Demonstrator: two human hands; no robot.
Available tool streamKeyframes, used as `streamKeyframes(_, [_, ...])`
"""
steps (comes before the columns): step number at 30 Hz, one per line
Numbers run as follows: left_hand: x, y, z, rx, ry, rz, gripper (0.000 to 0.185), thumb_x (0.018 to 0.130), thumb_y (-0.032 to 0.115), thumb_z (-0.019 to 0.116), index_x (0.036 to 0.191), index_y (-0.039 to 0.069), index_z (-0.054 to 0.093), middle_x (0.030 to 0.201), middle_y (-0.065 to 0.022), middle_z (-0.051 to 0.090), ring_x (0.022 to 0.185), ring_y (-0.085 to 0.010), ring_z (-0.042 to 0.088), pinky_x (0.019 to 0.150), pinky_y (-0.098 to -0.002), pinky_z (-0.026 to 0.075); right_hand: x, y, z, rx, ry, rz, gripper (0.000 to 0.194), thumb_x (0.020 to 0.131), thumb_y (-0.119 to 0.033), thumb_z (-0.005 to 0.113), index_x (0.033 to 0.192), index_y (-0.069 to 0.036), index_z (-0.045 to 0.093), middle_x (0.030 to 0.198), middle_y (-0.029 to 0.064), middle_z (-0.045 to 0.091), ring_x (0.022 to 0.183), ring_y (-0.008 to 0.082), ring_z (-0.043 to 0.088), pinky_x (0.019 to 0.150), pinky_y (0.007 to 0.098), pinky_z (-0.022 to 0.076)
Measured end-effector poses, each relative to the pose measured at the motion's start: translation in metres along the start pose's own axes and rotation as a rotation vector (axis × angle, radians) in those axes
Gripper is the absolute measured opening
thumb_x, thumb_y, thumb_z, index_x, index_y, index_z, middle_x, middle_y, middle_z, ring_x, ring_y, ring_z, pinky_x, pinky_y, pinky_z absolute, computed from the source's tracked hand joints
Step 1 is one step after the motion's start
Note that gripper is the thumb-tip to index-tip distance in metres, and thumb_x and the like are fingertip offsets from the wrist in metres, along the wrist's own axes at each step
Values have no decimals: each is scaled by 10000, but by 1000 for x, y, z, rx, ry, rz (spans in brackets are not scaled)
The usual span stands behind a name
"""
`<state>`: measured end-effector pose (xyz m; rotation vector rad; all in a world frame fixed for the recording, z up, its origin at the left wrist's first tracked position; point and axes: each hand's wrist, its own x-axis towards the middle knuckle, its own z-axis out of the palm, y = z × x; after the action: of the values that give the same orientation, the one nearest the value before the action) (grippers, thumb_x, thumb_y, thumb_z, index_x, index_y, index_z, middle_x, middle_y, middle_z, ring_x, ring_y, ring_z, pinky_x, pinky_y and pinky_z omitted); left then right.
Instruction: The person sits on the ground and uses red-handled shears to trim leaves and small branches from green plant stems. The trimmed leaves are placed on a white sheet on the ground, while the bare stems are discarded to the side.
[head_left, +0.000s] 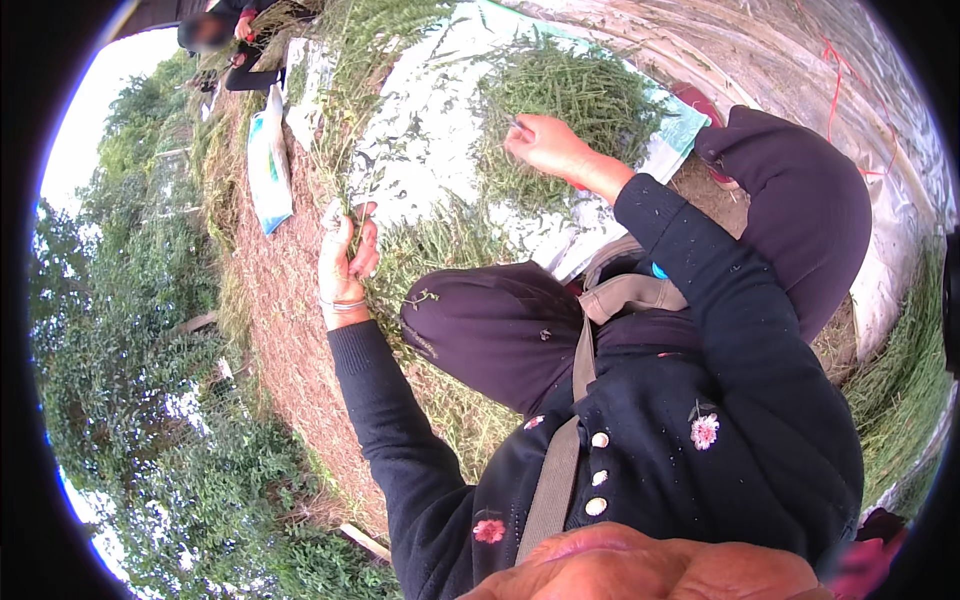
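Observation:
My left hand (351, 251) is closed around the lower stems of a leafy green plant (341, 161), whose long stalks rise past the edge of a white sheet. My right hand (544, 146) has its fingers curled over a heap of cut green sprigs (574, 97). A small dark thing shows at its fingertips, too small to name; something red peeks out under the wrist. The heap lies on the white and green plastic sheet (427, 120), where loose leaves are scattered. More green stalks (442, 244) lie between the sheet and my bent knee.
At the upper left a person (251, 64) sits by dry stalks. A white and blue sack (270, 169) lies on brown ground nearby. Clear plastic film (787, 52) with a red string (838, 67) covers the upper right. Grass (907, 390) borders my right side; leafy bushes (135, 337) stand at the left.

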<state>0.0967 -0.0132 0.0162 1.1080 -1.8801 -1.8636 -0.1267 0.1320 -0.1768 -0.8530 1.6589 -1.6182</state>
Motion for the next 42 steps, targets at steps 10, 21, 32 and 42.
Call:
streamKeyframes(10, [8,2,-19,-54,-52,55,520,862,360,537,1158,-59,455,707,-10,503,362,-17,252,356,-172,194,-39,32,5,573,-590,411,263,808,-256,579,935,-25,574,769,59,569,646,151,564,586,275,485])
streamKeyframes(21, [2,7,-2,95,89,64,487,866,352,532,1147,-44,491,703,7,533,369,-4,265,374,-158,195,-46,-22,46,687,-817,316,339,895,-318,449,909,2,561,729,56,561,643,173,558,577,280,479])
streamKeyframes(32, [8,-3,8,79,17,50,478,872,324,532,1146,-64,483,678,1,522,365,-17,247,383,-169,190,-39,14,37,529,-366,341,305,859,-301,517,745,-17,523,565,17,469,430,118,451,403,269,402])
streamKeyframes(42, [2,-4,-5,28,62,77,499,886,340,504,1180,-60,450,676,5,506,365,-16,236,369,-171,185,-45,19,33,630,-588,320,307,894,-305,473,942,-9,542,788,53,552,706,133,546,641,271,471])
